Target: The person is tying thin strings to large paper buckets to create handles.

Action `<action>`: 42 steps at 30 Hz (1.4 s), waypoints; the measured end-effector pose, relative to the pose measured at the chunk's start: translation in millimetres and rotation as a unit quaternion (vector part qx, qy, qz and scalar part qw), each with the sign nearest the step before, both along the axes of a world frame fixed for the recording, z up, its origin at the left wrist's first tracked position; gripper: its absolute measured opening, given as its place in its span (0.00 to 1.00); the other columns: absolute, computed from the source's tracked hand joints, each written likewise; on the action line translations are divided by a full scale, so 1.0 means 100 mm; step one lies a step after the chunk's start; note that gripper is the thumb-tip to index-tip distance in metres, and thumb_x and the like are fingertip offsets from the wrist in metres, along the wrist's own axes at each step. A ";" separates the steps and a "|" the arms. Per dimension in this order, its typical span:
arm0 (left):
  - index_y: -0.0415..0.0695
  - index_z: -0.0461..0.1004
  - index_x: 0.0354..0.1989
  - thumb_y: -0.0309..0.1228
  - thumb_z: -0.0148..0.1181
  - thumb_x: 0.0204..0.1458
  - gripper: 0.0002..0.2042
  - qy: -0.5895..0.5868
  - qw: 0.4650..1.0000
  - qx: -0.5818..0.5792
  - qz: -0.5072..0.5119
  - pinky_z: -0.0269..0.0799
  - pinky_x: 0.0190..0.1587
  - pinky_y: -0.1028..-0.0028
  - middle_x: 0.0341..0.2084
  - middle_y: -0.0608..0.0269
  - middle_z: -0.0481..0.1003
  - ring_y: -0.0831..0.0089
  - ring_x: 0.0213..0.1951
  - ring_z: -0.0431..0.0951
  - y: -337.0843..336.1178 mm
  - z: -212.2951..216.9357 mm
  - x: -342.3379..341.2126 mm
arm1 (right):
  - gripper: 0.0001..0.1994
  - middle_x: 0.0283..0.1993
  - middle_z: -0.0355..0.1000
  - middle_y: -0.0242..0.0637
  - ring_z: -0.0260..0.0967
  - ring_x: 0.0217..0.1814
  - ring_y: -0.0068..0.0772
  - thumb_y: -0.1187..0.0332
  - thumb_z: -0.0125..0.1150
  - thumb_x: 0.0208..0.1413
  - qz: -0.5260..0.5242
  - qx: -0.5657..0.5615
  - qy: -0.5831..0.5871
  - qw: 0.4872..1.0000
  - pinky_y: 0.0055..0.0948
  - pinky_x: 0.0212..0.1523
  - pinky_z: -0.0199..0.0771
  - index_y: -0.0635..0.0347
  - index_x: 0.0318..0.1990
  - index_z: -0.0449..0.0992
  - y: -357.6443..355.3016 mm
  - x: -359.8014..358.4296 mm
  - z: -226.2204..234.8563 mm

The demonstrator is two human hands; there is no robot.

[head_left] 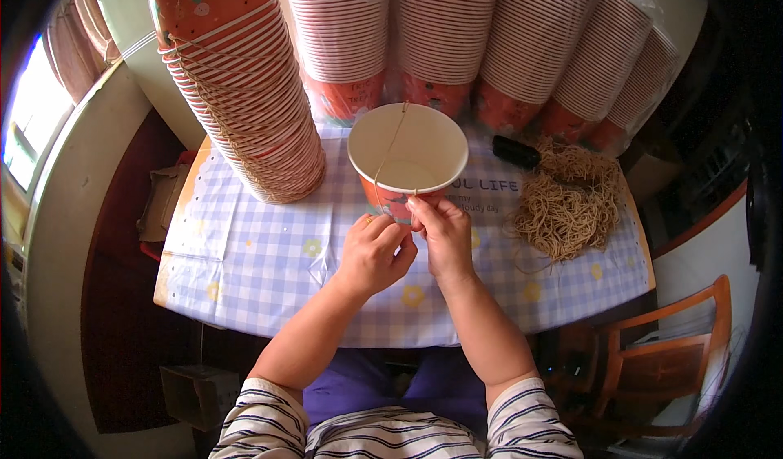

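Note:
A red paper bucket (436, 145) with a white rim and pale inside stands upright on the table in front of me. A thin tan string (390, 146) crosses its mouth from the far rim and comes down over the near rim toward my left hand. My left hand (375, 252) is closed, its curled fingers pinching the string just in front of the bucket. Beside it, my right hand (444, 237) pinches the near rim between thumb and fingers, where a bit of string shows. The exact grip of the fingertips is partly hidden.
A tall leaning stack of red buckets (245, 108) with strings hanging on it stands at the left. Several plastic-wrapped bucket stacks (444, 31) line the back. A heap of tan strings (568, 214) and a black object (515, 152) lie right on the checked tablecloth (269, 267). A wooden chair (665, 361) is at lower right.

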State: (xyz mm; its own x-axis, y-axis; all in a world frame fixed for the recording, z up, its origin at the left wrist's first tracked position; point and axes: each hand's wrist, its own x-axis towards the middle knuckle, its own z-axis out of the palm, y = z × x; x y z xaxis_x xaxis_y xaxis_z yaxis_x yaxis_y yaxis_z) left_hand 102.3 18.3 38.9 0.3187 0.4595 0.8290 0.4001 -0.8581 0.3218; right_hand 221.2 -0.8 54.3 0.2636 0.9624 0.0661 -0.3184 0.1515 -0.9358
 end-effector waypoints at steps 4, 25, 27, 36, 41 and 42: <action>0.44 0.67 0.19 0.19 0.58 0.31 0.07 0.001 1.000 -0.004 -0.003 0.61 0.22 0.70 0.14 0.64 0.64 0.66 0.17 0.65 -0.02 0.02 0.00 | 0.05 0.24 0.69 0.25 0.61 0.25 0.14 0.69 0.59 0.51 -0.003 0.010 0.019 1.000 0.17 0.29 0.62 0.62 0.29 0.75 0.01 -0.01 -0.01; 0.43 0.73 0.25 0.17 0.58 0.32 0.09 0.012 1.000 -0.015 -0.015 0.64 0.24 0.72 0.19 0.64 0.71 0.67 0.19 0.69 -0.03 0.01 -0.02 | 0.07 0.23 0.69 0.25 0.62 0.25 0.14 0.69 0.59 0.50 -0.017 0.019 0.011 1.000 0.18 0.27 0.62 0.61 0.24 0.73 0.02 0.00 -0.06; 0.43 0.71 0.23 0.18 0.58 0.31 0.08 0.005 1.000 -0.020 -0.015 0.63 0.23 0.71 0.17 0.64 0.68 0.66 0.18 0.67 -0.04 0.01 0.00 | 0.07 0.23 0.69 0.25 0.62 0.25 0.14 0.69 0.59 0.50 -0.016 0.020 0.009 1.000 0.18 0.28 0.62 0.61 0.24 0.74 0.02 0.00 -0.06; 0.43 0.72 0.24 0.19 0.59 0.33 0.08 -0.026 0.995 -0.092 -0.026 0.65 0.24 0.72 0.17 0.65 0.69 0.68 0.19 0.69 -0.06 -0.03 -0.06 | 0.08 0.23 0.67 0.25 0.60 0.26 0.14 0.67 0.58 0.51 0.016 0.016 0.037 0.999 0.17 0.29 0.59 0.60 0.25 0.73 -0.03 0.04 -0.06; 0.41 0.72 0.26 0.19 0.59 0.35 0.08 -0.064 0.989 -0.132 -0.031 0.66 0.22 0.74 0.19 0.64 0.70 0.70 0.21 0.71 -0.06 -0.02 -0.10 | 0.08 0.22 0.64 0.24 0.57 0.26 0.15 0.66 0.56 0.53 0.020 -0.017 0.072 0.997 0.16 0.28 0.55 0.60 0.26 0.73 -0.07 0.09 -0.05; 0.41 0.72 0.25 0.18 0.60 0.35 0.07 -0.064 0.987 -0.142 -0.028 0.66 0.22 0.74 0.19 0.63 0.70 0.70 0.21 0.71 -0.05 -0.03 -0.11 | 0.08 0.22 0.64 0.24 0.57 0.26 0.15 0.66 0.56 0.53 0.020 -0.017 0.072 0.997 0.16 0.28 0.55 0.60 0.26 0.73 -0.08 0.09 -0.05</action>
State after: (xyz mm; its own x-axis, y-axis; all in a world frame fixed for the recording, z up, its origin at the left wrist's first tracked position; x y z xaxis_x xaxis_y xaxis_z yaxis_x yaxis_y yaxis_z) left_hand 91.6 12.9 35.9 0.2502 0.6638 0.7048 0.2950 -0.7456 0.5976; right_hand 230.1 -8.5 49.5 0.2287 0.9735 -0.0031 -0.4549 0.1040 -0.8844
